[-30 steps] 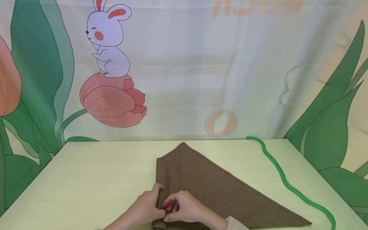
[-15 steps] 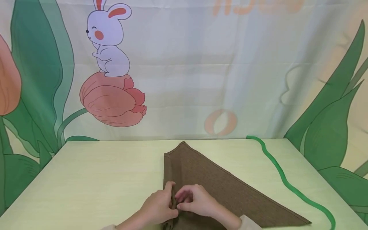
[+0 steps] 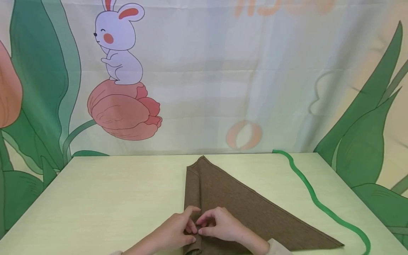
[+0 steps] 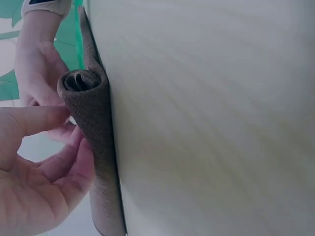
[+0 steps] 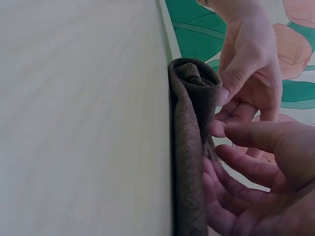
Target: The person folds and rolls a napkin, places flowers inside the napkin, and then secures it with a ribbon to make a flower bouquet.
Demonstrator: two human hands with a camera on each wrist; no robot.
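Observation:
A brown cloth [image 3: 255,212] lies on the table, its wide part tapering to a point at the right. Its left side is rolled into a tube, and the spiral end of the roll [image 4: 83,81] shows in the left wrist view. My left hand [image 3: 178,228] holds the roll from the left with thumb and bent fingers. From the right, my right hand [image 3: 221,225] pinches at the roll's inner side, thumb and fingertips close together. Both hands meet over the roll; in the right wrist view my right fingers [image 5: 236,206] touch the cloth.
A wavy green strip [image 3: 313,196] runs along the right side of the pale table [image 3: 111,198]. Behind the table's far edge hangs a curtain [image 3: 204,88] printed with a rabbit, tulips and leaves.
The rolled left edge has moved to the right, and both hands have shifted right with it. Just now the left fingers have loosened a little and spread over the roll.

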